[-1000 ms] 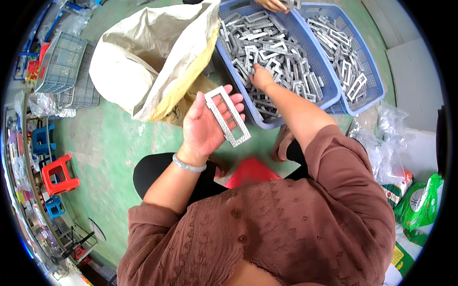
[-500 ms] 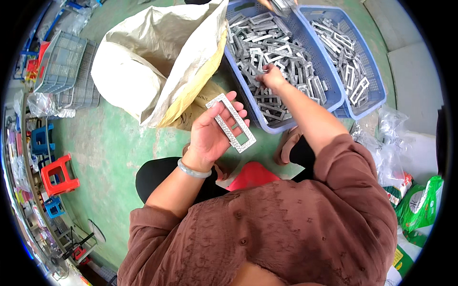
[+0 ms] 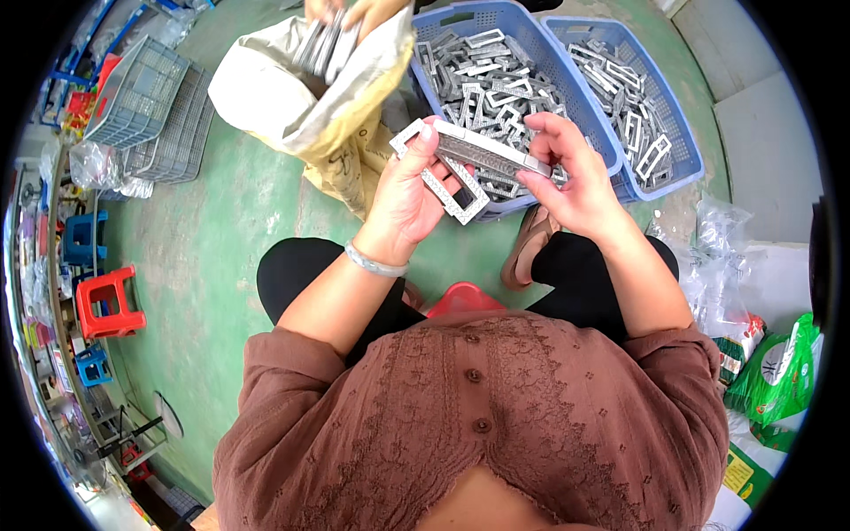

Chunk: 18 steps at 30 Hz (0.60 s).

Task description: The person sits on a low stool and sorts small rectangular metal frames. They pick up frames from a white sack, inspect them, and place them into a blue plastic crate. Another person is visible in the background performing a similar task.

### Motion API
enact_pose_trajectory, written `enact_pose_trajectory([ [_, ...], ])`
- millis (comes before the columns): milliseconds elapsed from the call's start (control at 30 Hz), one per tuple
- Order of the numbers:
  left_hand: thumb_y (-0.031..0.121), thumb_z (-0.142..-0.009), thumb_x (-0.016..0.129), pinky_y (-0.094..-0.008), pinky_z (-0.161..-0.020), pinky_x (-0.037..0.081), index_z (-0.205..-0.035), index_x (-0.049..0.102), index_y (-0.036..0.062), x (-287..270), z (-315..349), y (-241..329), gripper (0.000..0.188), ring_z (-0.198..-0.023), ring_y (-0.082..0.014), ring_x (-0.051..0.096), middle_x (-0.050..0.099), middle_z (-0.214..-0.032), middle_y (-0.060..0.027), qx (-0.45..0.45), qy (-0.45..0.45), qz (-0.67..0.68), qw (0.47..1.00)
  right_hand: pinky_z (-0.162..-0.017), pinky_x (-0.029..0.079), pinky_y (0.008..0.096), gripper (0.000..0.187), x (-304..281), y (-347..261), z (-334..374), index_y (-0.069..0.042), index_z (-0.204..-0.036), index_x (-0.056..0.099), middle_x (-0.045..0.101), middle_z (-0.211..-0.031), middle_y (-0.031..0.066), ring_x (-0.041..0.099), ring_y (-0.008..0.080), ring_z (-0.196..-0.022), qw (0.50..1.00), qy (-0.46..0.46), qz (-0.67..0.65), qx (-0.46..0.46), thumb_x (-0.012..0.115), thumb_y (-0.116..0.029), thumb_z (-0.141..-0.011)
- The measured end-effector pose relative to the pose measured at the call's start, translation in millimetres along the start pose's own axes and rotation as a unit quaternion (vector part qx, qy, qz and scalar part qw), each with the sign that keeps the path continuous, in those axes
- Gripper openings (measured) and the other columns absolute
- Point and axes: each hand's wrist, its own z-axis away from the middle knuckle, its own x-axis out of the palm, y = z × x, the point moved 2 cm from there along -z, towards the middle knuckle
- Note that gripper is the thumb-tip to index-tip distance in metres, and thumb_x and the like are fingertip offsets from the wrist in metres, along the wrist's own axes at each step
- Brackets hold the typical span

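Note:
My left hand (image 3: pixel 394 212) grips a grey, textured rectangular frame (image 3: pixel 467 211) with an open middle, thumb on top and fingers beneath. A second such frame (image 3: pixel 491 152), seen nearly edge-on, spans from my left fingertips to my right hand (image 3: pixel 577 181). My right thumb and fingers pinch its right end. Both frames overlap at the left thumb. Just beyond my hands, a blue plastic basket (image 3: pixel 611 161) holds a heap of similar grey frames.
Another person's hands (image 3: pixel 376 12) hold several frames (image 3: pixel 326 53) over an open white-and-yellow woven sack (image 3: pixel 257 93). A second blue basket (image 3: pixel 689 155) of frames stands at right. Grey crates (image 3: pixel 142 97) and a red stool (image 3: pixel 108 303) are at left; plastic bags (image 3: pixel 713 265) lie at right.
My right hand has come back from the basket with a second frame, up to the one in my left. Another person's hands moved left over the sack with frames.

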Motion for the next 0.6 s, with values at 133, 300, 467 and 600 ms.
enact_pose_trajectory([
  [133,0.025,-0.083,0.059,-0.0435,-0.091,0.040,-0.110,0.050,0.0085,10,18,-3,0.033,-0.100,-0.0218,0.051,0.055,-0.107,-0.0104,0.012,0.012,0.012,1.000,-0.059,0.039,0.0238,0.058,-3,-12,13,-0.001,-0.120,0.039,0.045,-0.072,0.0033,0.043,0.0119,-0.063,0.999,0.031,0.008,-0.026,0.065,0.004,-0.068],
  [300,0.023,-0.082,0.060,-0.0424,-0.095,0.038,-0.110,0.050,0.0042,19,26,-4,0.035,-0.102,-0.0241,0.050,0.053,-0.108,-0.0130,0.038,0.004,0.021,0.999,-0.052,0.040,0.0276,0.059,-4,-17,19,-0.004,-0.120,0.039,0.045,-0.068,0.0056,0.045,0.0175,-0.057,0.994,0.086,0.025,-0.065,0.065,0.003,-0.066],
  [467,0.020,-0.079,0.065,-0.0373,-0.089,0.041,-0.109,0.047,0.0056,24,29,-8,0.037,-0.093,-0.0204,0.052,0.054,-0.099,-0.0083,0.037,-0.001,0.061,0.997,-0.054,0.042,0.0340,0.062,-3,-25,21,-0.004,-0.119,0.041,0.050,-0.070,0.0075,0.052,0.0240,-0.061,0.975,0.133,0.110,-0.138,0.067,0.001,-0.063],
  [600,0.015,-0.079,0.064,-0.0373,-0.090,0.042,-0.110,0.047,0.0051,20,28,-4,0.037,-0.090,-0.0231,0.055,0.054,-0.104,-0.0123,0.068,-0.035,0.037,0.996,-0.064,0.045,0.0350,0.069,-1,-28,24,-0.003,-0.119,0.041,0.054,-0.080,0.0101,0.054,0.0273,-0.070,0.961,0.086,0.182,-0.187,0.073,-0.005,-0.057],
])
